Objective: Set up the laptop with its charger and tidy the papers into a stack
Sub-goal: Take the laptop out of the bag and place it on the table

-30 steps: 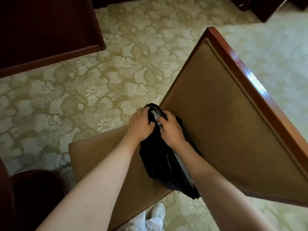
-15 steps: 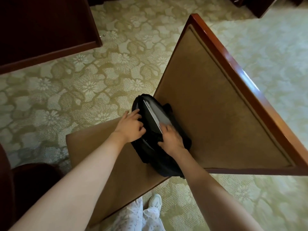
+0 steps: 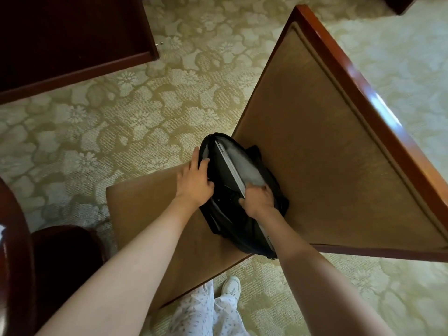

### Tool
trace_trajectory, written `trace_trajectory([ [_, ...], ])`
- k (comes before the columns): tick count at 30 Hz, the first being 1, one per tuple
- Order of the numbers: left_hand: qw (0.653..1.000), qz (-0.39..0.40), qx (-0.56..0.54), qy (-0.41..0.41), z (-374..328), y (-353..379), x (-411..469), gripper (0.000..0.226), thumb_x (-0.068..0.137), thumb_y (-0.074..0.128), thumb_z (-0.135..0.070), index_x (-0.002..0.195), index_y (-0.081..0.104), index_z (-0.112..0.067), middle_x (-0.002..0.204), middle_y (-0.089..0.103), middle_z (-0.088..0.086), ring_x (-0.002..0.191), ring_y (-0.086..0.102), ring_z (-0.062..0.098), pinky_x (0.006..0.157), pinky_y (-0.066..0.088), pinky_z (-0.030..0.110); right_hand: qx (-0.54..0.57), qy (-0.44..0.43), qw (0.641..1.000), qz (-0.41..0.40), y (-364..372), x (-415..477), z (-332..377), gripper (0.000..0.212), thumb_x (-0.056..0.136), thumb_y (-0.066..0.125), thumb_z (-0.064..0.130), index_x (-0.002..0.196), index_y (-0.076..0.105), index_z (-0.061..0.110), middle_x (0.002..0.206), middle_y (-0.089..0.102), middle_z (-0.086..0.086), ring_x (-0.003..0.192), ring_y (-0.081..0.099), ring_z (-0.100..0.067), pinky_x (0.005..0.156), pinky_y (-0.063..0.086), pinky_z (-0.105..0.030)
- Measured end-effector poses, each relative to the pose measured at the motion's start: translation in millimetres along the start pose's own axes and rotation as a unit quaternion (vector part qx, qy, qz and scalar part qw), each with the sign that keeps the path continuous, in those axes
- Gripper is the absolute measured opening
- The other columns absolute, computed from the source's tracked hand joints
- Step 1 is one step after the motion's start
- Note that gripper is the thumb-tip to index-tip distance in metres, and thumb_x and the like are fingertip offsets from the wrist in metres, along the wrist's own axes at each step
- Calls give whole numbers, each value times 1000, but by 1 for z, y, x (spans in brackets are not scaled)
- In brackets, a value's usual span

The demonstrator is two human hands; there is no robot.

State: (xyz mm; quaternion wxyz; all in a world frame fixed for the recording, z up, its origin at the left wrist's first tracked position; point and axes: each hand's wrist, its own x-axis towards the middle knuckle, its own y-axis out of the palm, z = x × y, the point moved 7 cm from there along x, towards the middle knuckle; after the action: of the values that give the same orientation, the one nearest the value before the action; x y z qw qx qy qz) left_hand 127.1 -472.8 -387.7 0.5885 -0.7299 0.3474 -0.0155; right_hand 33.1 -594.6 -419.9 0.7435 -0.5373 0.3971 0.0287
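A black laptop bag stands on the tan seat of a wooden chair, leaning against the chair's back. Its top is open, and the grey edge of a laptop shows inside against the grey lining. My left hand grips the bag's left lip and holds it apart. My right hand reaches into the opening, fingers curled round the laptop's near edge. No charger or papers are in view.
The chair's padded back with its red-brown wooden rim rises to the right. Dark wooden furniture stands at the upper left and another dark piece at the lower left. Patterned carpet lies all around; my white shoe shows below.
The bag's mouth has been pulled wider, so more of the laptop shows. My left hand has shifted to the bag's left lip and my right hand has slid down along the laptop's edge.
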Motion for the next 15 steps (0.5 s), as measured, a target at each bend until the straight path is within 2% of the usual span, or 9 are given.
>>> trace_trajectory([
  [1,999,19,-29,0,0,1,2,68,90,49,-15,148,14,-18,156,-14,5,120,46,35,91,46,40,5,-5,1000,14,2,1,-1,45,95,49,31,130,41,5,129,53,-17,122,47,-30,100,35,-34],
  [2,998,34,-46,6,-1,1,5,71,91,48,-13,149,8,-18,156,-15,5,107,54,33,76,50,36,16,-8,999,30,3,2,-2,47,94,51,33,131,40,6,130,52,-17,122,46,-31,100,36,-35],
  [3,998,40,-50,11,-1,1,9,73,92,47,-12,150,4,-19,156,-15,5,101,57,32,70,50,35,34,-10,998,45,4,3,-2,50,93,52,34,133,40,8,131,51,-17,122,46,-31,99,38,-35],
  [4,998,39,-49,13,0,0,14,72,92,46,-12,150,3,-19,157,-14,5,102,56,32,73,50,36,55,-13,997,57,5,3,-3,52,91,53,36,134,39,9,131,50,-17,121,47,-31,97,40,-35],
  [6,998,7,-68,16,2,-5,24,66,94,43,-16,150,8,-19,158,-5,7,122,45,33,95,44,42,101,-14,992,69,4,2,-5,56,91,51,43,136,39,12,132,49,-15,121,46,-31,95,41,-33],
  [9,973,-53,-225,-7,5,-23,45,55,98,38,-20,149,17,-22,155,20,7,137,30,27,111,28,43,131,6,989,69,2,3,-3,57,96,34,51,136,42,11,134,49,-15,124,44,-32,97,38,-35],
  [11,944,-23,-324,-52,7,-26,60,44,101,31,-23,145,27,-23,145,38,7,131,39,25,107,31,36,98,25,993,56,3,9,0,54,99,26,48,128,49,8,127,54,-19,118,49,-32,93,39,-36],
  [13,920,38,-377,-101,6,-24,72,32,103,24,-27,123,47,-20,126,52,8,120,47,24,93,36,30,59,41,997,38,-1,15,7,48,100,28,41,120,52,5,121,57,-19,112,53,-31,87,40,-34],
  [15,890,69,-426,-147,8,-23,80,37,103,25,-30,117,55,-13,115,56,4,110,50,19,79,39,24,35,55,998,17,-7,21,15,40,101,31,33,123,49,4,123,57,-19,115,51,-31,90,38,-34],
])
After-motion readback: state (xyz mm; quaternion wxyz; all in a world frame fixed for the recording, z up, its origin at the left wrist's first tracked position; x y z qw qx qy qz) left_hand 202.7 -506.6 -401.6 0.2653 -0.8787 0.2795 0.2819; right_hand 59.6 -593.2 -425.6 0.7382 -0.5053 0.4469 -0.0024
